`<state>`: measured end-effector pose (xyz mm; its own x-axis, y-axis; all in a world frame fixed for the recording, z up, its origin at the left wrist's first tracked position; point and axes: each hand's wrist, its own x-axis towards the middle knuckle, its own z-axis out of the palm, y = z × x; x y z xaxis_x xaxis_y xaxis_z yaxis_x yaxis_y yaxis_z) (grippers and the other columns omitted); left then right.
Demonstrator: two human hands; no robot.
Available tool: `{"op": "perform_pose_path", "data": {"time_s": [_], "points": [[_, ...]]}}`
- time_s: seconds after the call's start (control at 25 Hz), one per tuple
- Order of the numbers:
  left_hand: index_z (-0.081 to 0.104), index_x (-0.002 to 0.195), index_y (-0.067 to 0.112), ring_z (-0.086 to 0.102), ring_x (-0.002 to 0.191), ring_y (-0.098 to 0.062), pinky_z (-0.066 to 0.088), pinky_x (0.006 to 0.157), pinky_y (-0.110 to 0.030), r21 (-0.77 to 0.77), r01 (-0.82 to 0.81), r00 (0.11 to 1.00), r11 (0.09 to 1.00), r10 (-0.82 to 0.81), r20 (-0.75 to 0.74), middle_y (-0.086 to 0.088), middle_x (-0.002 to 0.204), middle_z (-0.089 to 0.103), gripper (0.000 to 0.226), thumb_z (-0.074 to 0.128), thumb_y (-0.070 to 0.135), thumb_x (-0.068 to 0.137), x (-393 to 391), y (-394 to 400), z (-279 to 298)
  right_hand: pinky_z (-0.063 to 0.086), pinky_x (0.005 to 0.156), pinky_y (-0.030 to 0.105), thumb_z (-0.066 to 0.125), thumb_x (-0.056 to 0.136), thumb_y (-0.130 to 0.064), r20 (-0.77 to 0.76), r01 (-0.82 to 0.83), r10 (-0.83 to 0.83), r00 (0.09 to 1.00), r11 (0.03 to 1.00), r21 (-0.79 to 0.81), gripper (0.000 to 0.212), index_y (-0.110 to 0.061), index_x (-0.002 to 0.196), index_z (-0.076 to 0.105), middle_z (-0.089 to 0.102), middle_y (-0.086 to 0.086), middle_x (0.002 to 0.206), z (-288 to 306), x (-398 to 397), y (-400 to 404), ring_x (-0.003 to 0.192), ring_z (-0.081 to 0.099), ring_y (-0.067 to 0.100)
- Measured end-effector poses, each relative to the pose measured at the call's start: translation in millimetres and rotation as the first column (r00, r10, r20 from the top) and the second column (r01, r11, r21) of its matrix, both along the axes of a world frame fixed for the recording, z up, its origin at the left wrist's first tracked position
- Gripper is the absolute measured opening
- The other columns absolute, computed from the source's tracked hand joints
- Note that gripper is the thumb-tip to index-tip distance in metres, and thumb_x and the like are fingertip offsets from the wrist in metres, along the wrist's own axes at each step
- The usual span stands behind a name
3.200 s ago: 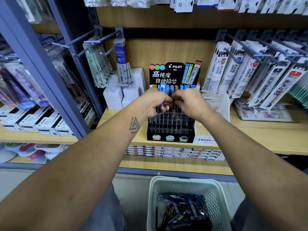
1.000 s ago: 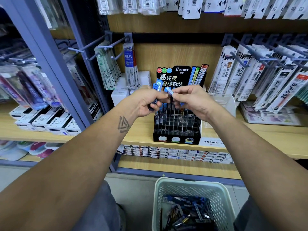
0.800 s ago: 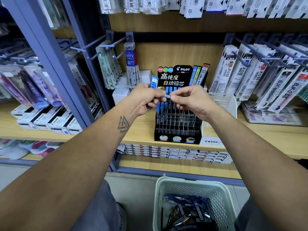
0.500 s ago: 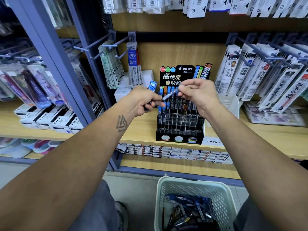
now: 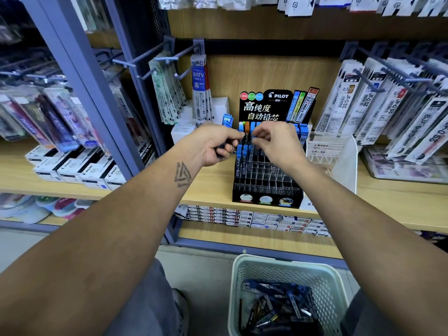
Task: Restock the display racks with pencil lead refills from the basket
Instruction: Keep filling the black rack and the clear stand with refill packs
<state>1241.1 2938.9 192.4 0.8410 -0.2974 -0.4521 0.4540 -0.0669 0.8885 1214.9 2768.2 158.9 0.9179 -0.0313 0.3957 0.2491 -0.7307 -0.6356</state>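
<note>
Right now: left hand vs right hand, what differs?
The left hand grips a bundle of blue refill cases, one sticking up above the fist; the right hand pinches something small at its fingertips, too hidden to name. The left hand sits beside the Pilot rack's left edge; the right hand is over its upper rows. Both are curled, fingertips nearly meeting.

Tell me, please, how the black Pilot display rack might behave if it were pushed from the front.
The display rack would probably slide, not tip: its base looks wide on the smooth wooden shelf. It is likely light, with most clear slots empty.
</note>
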Motion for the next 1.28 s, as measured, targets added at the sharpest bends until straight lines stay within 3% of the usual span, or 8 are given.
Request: {"op": "perform_pose_path", "data": {"time_s": [0.36, 0.44, 0.48, 0.56, 0.64, 0.88, 1.08, 1.28], "points": [[0.053, 0.085, 0.006, 0.041, 0.058, -0.012, 0.031, 0.043, -0.017, -0.213, 0.064, 0.996, 0.975, -0.075, -0.045, -0.006, 0.072, 0.051, 0.012, 0.044, 0.007, 0.093, -12, 0, 12, 0.055, 0.083, 0.034, 0.069, 0.090, -0.012, -0.013, -0.058, 0.056, 0.998, 0.959, -0.277, 0.012, -0.015, 0.096, 0.079, 0.076, 0.001, 0.092, -5, 1, -2, 0.086, 0.068, 0.020], [0.054, 0.091, 0.003, 0.047, 0.062, -0.012, 0.039, 0.048, -0.016, -0.249, 0.063, 0.997, 0.967, -0.073, -0.030, -0.008, 0.076, 0.054, 0.014, 0.043, 0.002, 0.099, -14, -4, 12, 0.055, 0.082, 0.031, 0.069, 0.089, -0.011, -0.004, 0.004, -0.005, 1.000, 0.992, -0.122, 0.013, -0.016, 0.094, 0.079, 0.075, 0.000, 0.087, 2, 1, -4, 0.085, 0.070, 0.018], [0.055, 0.093, 0.001, 0.050, 0.064, -0.013, 0.043, 0.050, -0.016, -0.268, 0.056, 0.998, 0.962, -0.063, -0.017, -0.009, 0.078, 0.055, 0.015, 0.043, 0.001, 0.101, -16, -8, 12, 0.057, 0.081, 0.033, 0.069, 0.089, -0.011, -0.038, 0.008, -0.006, 0.999, 0.998, 0.059, 0.011, -0.015, 0.094, 0.078, 0.075, 0.000, 0.085, 7, 0, -4, 0.082, 0.071, 0.018], [0.058, 0.098, -0.002, 0.057, 0.067, -0.015, 0.051, 0.056, -0.018, -0.312, 0.038, 0.999, 0.949, -0.038, 0.006, -0.011, 0.081, 0.058, 0.013, 0.046, 0.001, 0.102, -17, -14, 11, 0.061, 0.078, 0.037, 0.068, 0.092, -0.010, -0.160, -0.024, 0.116, 0.980, 0.873, 0.487, 0.009, -0.012, 0.096, 0.075, 0.075, 0.004, 0.085, 18, -8, -6, 0.076, 0.072, 0.019], [0.058, 0.108, -0.003, 0.060, 0.066, -0.018, 0.056, 0.057, -0.023, -0.334, 0.027, 1.000, 0.942, -0.021, 0.022, -0.014, 0.084, 0.060, 0.011, 0.053, 0.002, 0.100, -19, -20, 10, 0.059, 0.073, 0.036, 0.067, 0.093, -0.010, -0.227, -0.063, 0.302, 0.926, 0.716, 0.695, 0.008, -0.012, 0.099, 0.072, 0.073, 0.006, 0.087, 26, -19, -10, 0.075, 0.070, 0.017], [0.060, 0.107, 0.006, 0.059, 0.056, -0.016, 0.050, 0.044, -0.021, -0.252, 0.044, 0.998, 0.967, -0.031, 0.052, -0.011, 0.079, 0.061, 0.017, 0.064, 0.019, 0.097, -25, -38, 7, 0.058, 0.073, 0.033, 0.077, 0.083, -0.005, -0.206, -0.122, 0.385, 0.900, 0.674, 0.728, 0.017, -0.013, 0.098, 0.072, 0.072, 0.005, 0.089, 25, -26, -25, 0.076, 0.068, 0.018], [0.057, 0.098, 0.004, 0.048, 0.053, -0.013, 0.035, 0.036, -0.015, -0.287, 0.125, 0.992, 0.950, -0.127, 0.013, -0.010, 0.071, 0.053, 0.026, 0.047, 0.027, 0.106, -28, -47, 9, 0.053, 0.070, 0.026, 0.066, 0.090, 0.002, -0.130, -0.082, 0.382, 0.915, 0.491, 0.867, 0.024, -0.009, 0.110, 0.070, 0.068, 0.009, 0.094, 28, -23, -43, 0.081, 0.065, 0.017], [0.055, 0.098, 0.004, 0.049, 0.051, -0.015, 0.036, 0.035, -0.017, -0.191, 0.067, 0.997, 0.979, -0.060, 0.043, -0.011, 0.069, 0.055, 0.023, 0.047, 0.024, 0.106, -29, -66, 10, 0.054, 0.063, 0.022, 0.073, 0.084, 0.001, -0.100, -0.086, 0.302, 0.948, 0.546, 0.833, 0.010, -0.005, 0.091, 0.073, 0.067, 0.007, 0.077, 34, -28, -62, 0.066, 0.062, 0.014]]}}
